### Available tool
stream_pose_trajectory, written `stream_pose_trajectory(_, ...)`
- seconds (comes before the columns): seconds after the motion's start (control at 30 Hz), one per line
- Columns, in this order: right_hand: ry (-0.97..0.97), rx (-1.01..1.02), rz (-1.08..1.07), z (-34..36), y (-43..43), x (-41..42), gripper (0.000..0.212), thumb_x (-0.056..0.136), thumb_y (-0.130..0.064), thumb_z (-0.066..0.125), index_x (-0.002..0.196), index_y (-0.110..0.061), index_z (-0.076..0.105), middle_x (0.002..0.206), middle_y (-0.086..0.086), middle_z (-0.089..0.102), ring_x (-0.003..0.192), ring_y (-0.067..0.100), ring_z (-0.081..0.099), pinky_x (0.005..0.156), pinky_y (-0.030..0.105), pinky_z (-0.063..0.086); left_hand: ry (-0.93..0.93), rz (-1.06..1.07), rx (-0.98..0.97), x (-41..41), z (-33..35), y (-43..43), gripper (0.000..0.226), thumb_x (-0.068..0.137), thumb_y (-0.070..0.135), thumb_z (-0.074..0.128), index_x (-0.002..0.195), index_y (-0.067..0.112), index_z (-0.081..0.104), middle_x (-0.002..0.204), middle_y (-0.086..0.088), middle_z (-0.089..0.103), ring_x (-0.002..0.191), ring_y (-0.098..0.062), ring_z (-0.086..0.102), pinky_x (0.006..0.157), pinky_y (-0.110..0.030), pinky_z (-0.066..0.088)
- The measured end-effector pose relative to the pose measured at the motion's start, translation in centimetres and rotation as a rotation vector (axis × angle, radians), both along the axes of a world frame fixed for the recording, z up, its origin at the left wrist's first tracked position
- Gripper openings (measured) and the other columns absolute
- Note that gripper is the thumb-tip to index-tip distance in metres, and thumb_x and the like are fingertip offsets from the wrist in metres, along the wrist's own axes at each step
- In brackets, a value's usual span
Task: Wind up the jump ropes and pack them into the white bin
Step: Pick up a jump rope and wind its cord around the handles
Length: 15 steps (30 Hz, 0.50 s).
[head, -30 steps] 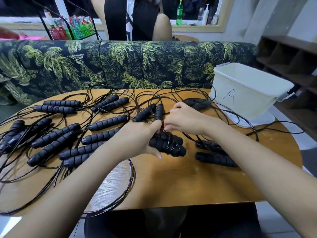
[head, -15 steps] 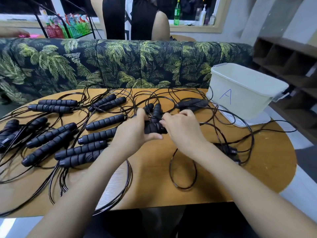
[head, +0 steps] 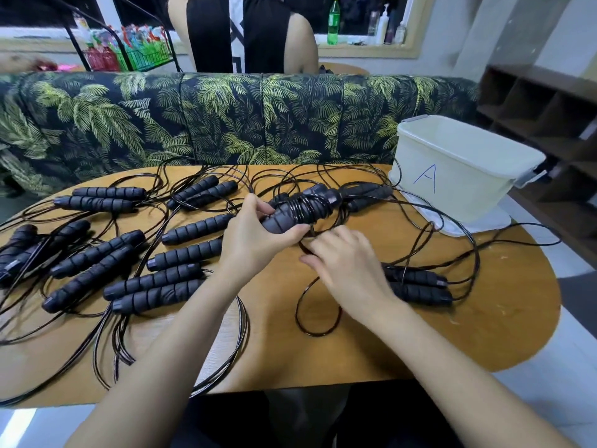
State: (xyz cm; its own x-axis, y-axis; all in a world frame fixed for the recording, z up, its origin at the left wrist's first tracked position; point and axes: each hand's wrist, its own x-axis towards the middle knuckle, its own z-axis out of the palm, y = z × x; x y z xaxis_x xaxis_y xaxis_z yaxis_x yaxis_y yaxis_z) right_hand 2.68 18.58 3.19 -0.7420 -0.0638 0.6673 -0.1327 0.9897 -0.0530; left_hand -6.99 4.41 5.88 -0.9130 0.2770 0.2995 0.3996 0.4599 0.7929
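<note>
Black cord-wound handles (head: 307, 206) clenched in left grip (head: 255, 237), jutting past its thumb, right grip (head: 352, 266) just below, blurred, closure unclear

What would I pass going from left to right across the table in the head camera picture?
Loose jump rope handles → left hand → the wound-up jump rope it grips → right hand → white bin marked A.

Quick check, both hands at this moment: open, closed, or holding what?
Left hand: grips the rope-wound handle bundle.
Right hand: blurred at the loose cord; cannot tell whether it pinches it.
</note>
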Motion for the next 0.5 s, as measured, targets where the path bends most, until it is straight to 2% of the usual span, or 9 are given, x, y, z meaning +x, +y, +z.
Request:
stream_pose_trajectory(0.07, 0.006, -0.104, 0.005, 2.4, 1.7, 0.3, 0.039, 0.081, -0.054, 0.059, 0.09, -0.016, 0.063, 0.09, -0.001, 0.06, 0.088, 0.02, 0.051, 0.073, 0.035, 0.047, 0.077, -0.03, -0.085, -0.3, 0.3, -0.8, 0.059, 0.061, 0.054, 0.08, 0.09, 0.022, 0.041, 0.088, 0.007, 0.062, 0.08, -0.016, 0.058, 0.068, -0.034, 0.045)
stream_pose_trajectory(0.1, 0.018, -0.068, -0.013, 3.5, 2.8, 0.2, 0.051, 0.074, -0.061, 0.063, 0.097, -0.015, 0.061, 0.098, 0.001, 0.058, 0.094, 0.021, 0.049, 0.077, 0.036, 0.046, 0.117, -0.062, -0.131, -0.4, 0.3, -1.0, 0.059, 0.06, 0.055, 0.079, 0.091, 0.022, 0.04, 0.088, 0.007, 0.062, 0.079, -0.016, 0.058, 0.067, -0.034, 0.045)
stream_pose_trajectory(0.17, -0.099, 0.1, 0.013, 5.6, 4.6, -0.5, 0.087, 0.062, -0.072, 0.066, 0.127, -0.017, 0.051, 0.126, 0.006, 0.052, 0.117, 0.025, 0.044, 0.098, 0.044, 0.041, 0.205, -0.131, -0.236, -0.1, 0.5, -1.1, 0.062, 0.059, 0.056, 0.079, 0.092, 0.023, 0.039, 0.078, 0.01, 0.059, 0.071, -0.017, 0.056, 0.06, -0.034, 0.041)
stream_pose_trajectory(0.23, -0.323, 0.187, 0.123, 6.8, 5.3, -1.3, 0.109, 0.061, -0.075, 0.066, 0.149, -0.024, 0.027, 0.142, 0.004, 0.045, 0.128, 0.022, 0.04, 0.109, 0.044, 0.033, 0.282, -0.203, -0.299, 0.2, 0.9, -0.9, 0.063, 0.056, 0.058, 0.079, 0.092, 0.026, 0.038, 0.071, 0.014, 0.053, 0.064, -0.013, 0.051, 0.058, -0.031, 0.033)
stream_pose_trajectory(0.3, -0.472, 0.201, 0.217, 6.8, 5.2, -1.9, 0.1, 0.073, -0.068, 0.063, 0.153, -0.029, 0.016, 0.134, 0.0, 0.051, 0.118, 0.017, 0.047, 0.104, 0.038, 0.038, 0.325, -0.246, -0.304, 0.4, 1.2, -0.7, 0.063, 0.055, 0.057, 0.079, 0.091, 0.027, 0.037, 0.07, 0.014, 0.053, 0.062, -0.011, 0.05, 0.058, -0.03, 0.032)
stream_pose_trajectory(0.4, -0.42, 0.202, 0.276, 6.3, 4.8, -1.7, 0.078, 0.086, -0.055, 0.051, 0.151, -0.022, 0.026, 0.125, 0.006, 0.052, 0.108, 0.024, 0.048, 0.093, 0.039, 0.045, 0.372, -0.243, -0.247, 0.6, 1.5, -0.6, 0.064, 0.055, 0.058, 0.075, 0.097, 0.029, 0.036, 0.085, 0.014, 0.058, 0.073, -0.01, 0.053, 0.064, -0.031, 0.042)
stream_pose_trajectory(0.47, -0.341, 0.243, 0.268, 6.3, 4.8, -1.5, 0.074, 0.086, -0.048, 0.052, 0.149, -0.015, 0.032, 0.125, 0.009, 0.051, 0.106, 0.026, 0.047, 0.093, 0.037, 0.044, 0.43, -0.214, -0.117, 0.7, 1.0, -0.5, 0.076, 0.054, 0.059, 0.075, 0.113, 0.027, 0.039, 0.109, 0.01, 0.056, 0.097, -0.011, 0.054, 0.085, -0.037, 0.047)
stream_pose_trajectory(0.5, -0.318, 0.248, 0.251, 6.2, 4.9, -1.5, 0.073, 0.086, -0.045, 0.055, 0.149, -0.014, 0.033, 0.125, 0.01, 0.051, 0.106, 0.026, 0.047, 0.093, 0.036, 0.044, 0.451, -0.174, -0.031, 0.8, 0.4, -0.3, 0.091, 0.054, 0.058, 0.077, 0.127, 0.023, 0.036, 0.125, 0.005, 0.05, 0.115, -0.016, 0.049, 0.098, -0.041, 0.043)
